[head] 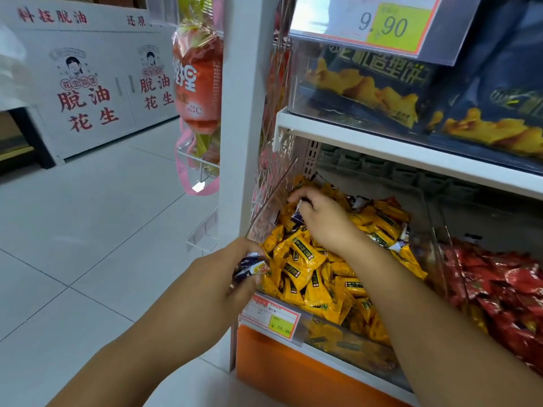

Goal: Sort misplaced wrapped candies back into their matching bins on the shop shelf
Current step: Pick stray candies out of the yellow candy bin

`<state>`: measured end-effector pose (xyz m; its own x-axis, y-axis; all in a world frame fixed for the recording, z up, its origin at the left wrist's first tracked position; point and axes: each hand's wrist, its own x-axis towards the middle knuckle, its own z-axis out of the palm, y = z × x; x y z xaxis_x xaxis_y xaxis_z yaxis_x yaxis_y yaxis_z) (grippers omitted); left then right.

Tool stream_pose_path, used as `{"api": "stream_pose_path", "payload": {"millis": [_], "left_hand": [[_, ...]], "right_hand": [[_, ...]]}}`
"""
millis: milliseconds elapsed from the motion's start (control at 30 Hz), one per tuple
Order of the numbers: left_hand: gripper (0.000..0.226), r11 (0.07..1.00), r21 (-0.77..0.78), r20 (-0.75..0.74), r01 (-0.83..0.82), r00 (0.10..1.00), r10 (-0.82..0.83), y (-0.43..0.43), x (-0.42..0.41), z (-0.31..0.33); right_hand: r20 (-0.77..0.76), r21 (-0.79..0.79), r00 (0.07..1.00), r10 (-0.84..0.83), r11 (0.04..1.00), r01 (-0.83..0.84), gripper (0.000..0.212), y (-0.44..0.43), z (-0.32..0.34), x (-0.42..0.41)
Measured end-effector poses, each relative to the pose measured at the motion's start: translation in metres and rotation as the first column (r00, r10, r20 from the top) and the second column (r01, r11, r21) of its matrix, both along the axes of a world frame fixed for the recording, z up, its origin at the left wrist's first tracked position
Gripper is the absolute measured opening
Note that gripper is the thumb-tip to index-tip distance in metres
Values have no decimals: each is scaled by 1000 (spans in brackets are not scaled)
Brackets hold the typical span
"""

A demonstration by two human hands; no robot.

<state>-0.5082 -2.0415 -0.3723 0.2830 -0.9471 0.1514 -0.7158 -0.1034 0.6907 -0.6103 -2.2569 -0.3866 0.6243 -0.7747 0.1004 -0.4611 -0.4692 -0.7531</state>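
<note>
The left hand (223, 277) comes in from the lower left on a bare forearm and sits at the front left corner of a clear plastic bin (271, 198). Its fingers are curled tight round a small bunch of dark blue-and-white wrapped candies (249, 266). At least two wrappers show, but I cannot tell the exact count.

Just below that hand, one red-bordered price tag with a yellow patch (271, 317) is clipped to the bin's front edge.

The bin is heaped with yellow wrapped candies with dark green labels (305, 257), too many to count.

The right hand (323, 221) reaches across this heap, palm down, to the bin's back left. Its thumb and fingers are pinched on one dark blue-and-white wrapped candy (297, 214), which is just above the yellow pile.

To the right, a second clear bin (458, 277) holds a mass of red wrapped candies (505, 289).

Above both bins runs a white shelf board (411, 151). It carries two dark blue snack bags printed with golden chips (367, 80), under one large price label with a yellow-green patch (390, 24).

Left of the shelf post hangs one orange plastic bag (197, 83). Beyond it are a white tiled floor (88, 245) and a white cabinet with red characters (88, 92).
</note>
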Motion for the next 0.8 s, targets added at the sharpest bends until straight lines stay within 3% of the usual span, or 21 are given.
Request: {"api": "stream_pose_path", "payload": {"millis": [133, 200, 467, 633, 800], "left_hand": [[19, 1000, 15, -6, -9, 1000, 9, 1, 2, -3], [17, 1000, 20, -3, -16, 1000, 16, 2, 4, -2], [16, 999, 32, -25, -31, 999, 32, 3, 8, 1], [19, 999, 28, -22, -30, 999, 31, -5, 4, 1], [21, 1000, -10, -8, 5, 1000, -5, -11, -2, 3]], "right_hand": [[-326, -264, 944, -42, 963, -48, 38, -3, -8, 12], [-417, -337, 904, -97, 940, -55, 45, -3, -15, 18], [-337, -396, 923, -188, 917, 42, 43, -3, -22, 24], [-142, -234, 989, -50, 972, 15, 40, 3, -8, 18], [-250, -270, 967, 40, 957, -109, 31, 23, 28, -1]]}}
